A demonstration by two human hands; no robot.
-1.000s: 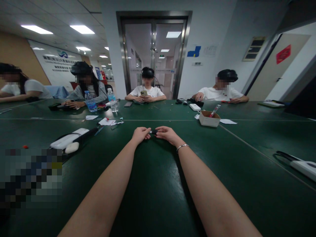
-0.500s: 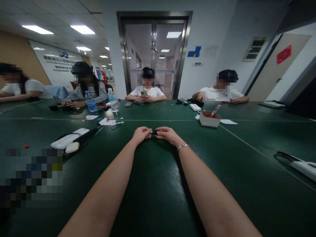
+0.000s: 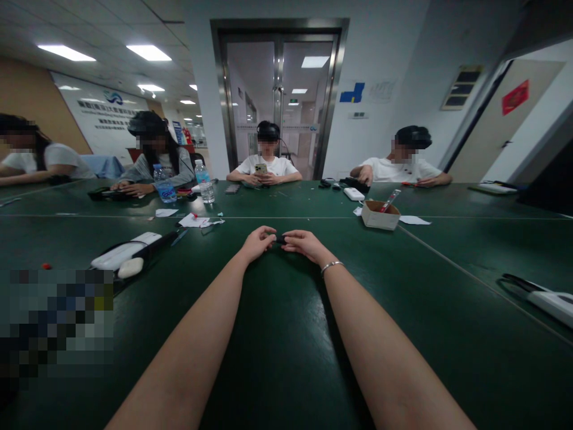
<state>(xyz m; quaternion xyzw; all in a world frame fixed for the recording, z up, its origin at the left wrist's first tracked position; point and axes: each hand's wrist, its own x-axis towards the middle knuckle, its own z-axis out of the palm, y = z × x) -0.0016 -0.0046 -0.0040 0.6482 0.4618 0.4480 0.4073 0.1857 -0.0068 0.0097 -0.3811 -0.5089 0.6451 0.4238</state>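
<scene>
Both my hands meet over the green table (image 3: pixel 277 316), a little above the middle of the view's lower half. Between their fingertips is a small black object (image 3: pixel 280 239), too small to make out in detail. My right hand (image 3: pixel 305 243), with a silver bangle at the wrist, pinches its right side. My left hand (image 3: pixel 259 243) is at its left end, thumb and fingertips bent around a tiny pale part there. Fingers partly cover the object.
An open cardboard box (image 3: pixel 380 216) with a red-and-clear item stands beyond my right hand. Two water bottles (image 3: pixel 205 182), torn paper (image 3: pixel 194 220) and a white device (image 3: pixel 128 251) lie leftward. Several people sit across the table; another white device (image 3: pixel 553 303) is at far right.
My left hand's fingers have lifted and spread slightly at the black object's left end. My right hand keeps its hold, almost unmoved.
</scene>
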